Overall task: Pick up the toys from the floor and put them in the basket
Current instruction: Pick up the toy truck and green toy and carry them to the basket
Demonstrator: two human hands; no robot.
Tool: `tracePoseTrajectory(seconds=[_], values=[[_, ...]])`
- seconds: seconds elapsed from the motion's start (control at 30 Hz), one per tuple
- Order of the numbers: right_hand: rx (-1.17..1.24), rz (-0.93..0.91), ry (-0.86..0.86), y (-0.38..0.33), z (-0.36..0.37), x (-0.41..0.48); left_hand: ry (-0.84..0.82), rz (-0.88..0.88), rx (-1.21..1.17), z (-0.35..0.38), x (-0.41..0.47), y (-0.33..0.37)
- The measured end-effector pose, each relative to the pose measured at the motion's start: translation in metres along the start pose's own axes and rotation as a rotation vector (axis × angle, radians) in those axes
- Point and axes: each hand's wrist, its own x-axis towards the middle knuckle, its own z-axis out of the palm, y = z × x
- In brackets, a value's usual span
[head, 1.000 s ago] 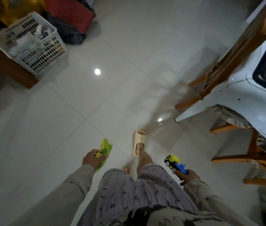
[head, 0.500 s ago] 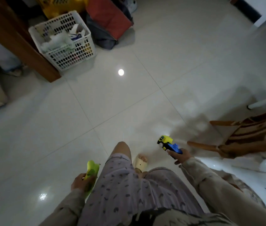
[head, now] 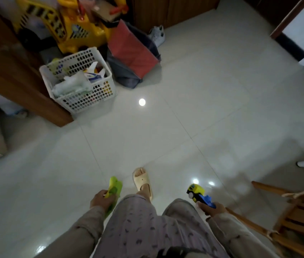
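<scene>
My left hand (head: 101,200) grips a flat green toy (head: 114,189) low beside my left thigh. A yellow and blue toy truck (head: 198,194) is held in my right hand (head: 211,208) beside my right thigh. The white perforated basket (head: 99,98) stands on the floor at the upper left, well ahead of both hands. It holds several toys, among them a white toy plane and a pale plastic-wrapped item. My foot in a cream slipper (head: 142,181) is planted between the two hands.
A brown wooden furniture edge (head: 26,86) runs left of the basket. Behind it are a yellow ride-on digger (head: 76,28) and a red and grey bag (head: 134,58). A wooden chair (head: 287,216) stands at the lower right. Pale glossy tiles lie between me and the basket.
The view has swung toward the basket, which now sits closer and nearer the centre. My legs have stepped forward. Both hands still hold their toys at my sides.
</scene>
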Motion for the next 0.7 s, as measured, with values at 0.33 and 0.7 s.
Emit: tracePoseTrajectory(seconds=[0.33,0.7], values=[[-0.012,0.001,0.007,-0.111,-0.035,0.033,-0.031,0.133,0.049,-0.064,0.053,0.167],[-0.306,-0.154,-0.108,-0.345,-0.097,0.111,0.007,-0.114,-0.219,-0.081,0.082,0.202]])
